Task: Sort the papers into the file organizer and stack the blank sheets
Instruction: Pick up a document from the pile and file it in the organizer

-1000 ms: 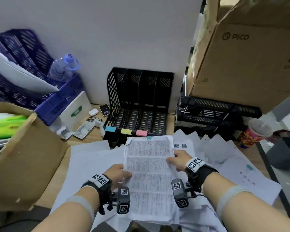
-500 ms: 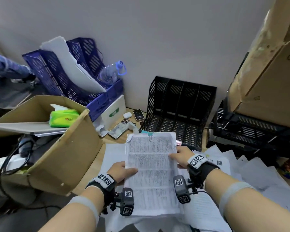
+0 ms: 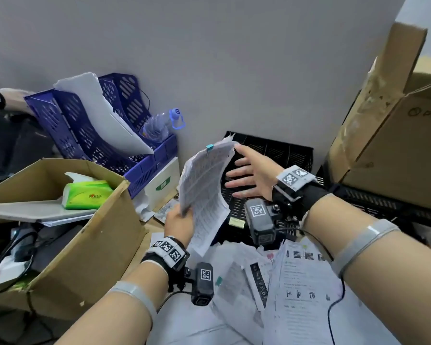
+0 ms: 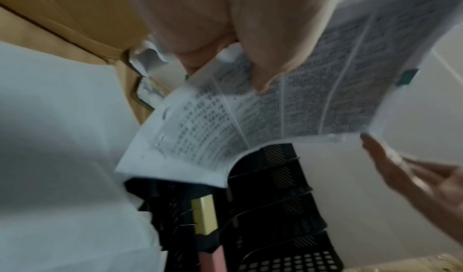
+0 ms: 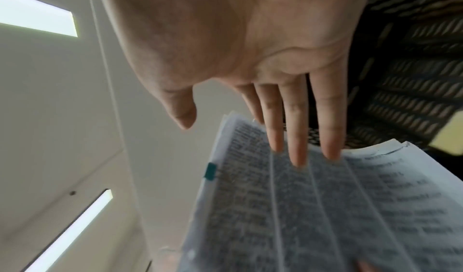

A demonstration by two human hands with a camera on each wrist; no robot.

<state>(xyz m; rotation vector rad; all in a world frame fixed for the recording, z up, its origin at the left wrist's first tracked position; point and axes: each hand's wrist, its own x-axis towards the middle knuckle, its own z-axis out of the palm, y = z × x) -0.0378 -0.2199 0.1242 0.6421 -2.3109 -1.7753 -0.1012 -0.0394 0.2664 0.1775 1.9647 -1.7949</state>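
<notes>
A clipped bundle of printed pages (image 3: 204, 192) with a teal clip stands nearly upright in front of the black file organizer (image 3: 279, 155). My left hand (image 3: 179, 220) pinches its lower left edge, thumb on the printed face (image 4: 265, 74). My right hand (image 3: 246, 175) is flat, fingers straight and spread, with its fingertips (image 5: 298, 157) against the bundle's right edge (image 5: 313, 207). The organizer's slots (image 4: 273, 197) lie just beyond the pages, with yellow and pink labels on the front. Loose printed sheets (image 3: 301, 282) cover the desk below.
A purple file organizer (image 3: 97, 135) with white sheets and a water bottle (image 3: 162, 123) stands at back left. An open cardboard box (image 3: 72, 220) with a green tissue pack sits left; a large box (image 3: 396, 135) on black trays sits right. Another person's hand (image 3: 7, 98) shows far left.
The bundle went from lying flat in both hands to standing upright near the black organizer. My right hand let go of its edge and opened flat against it. The head view swung left.
</notes>
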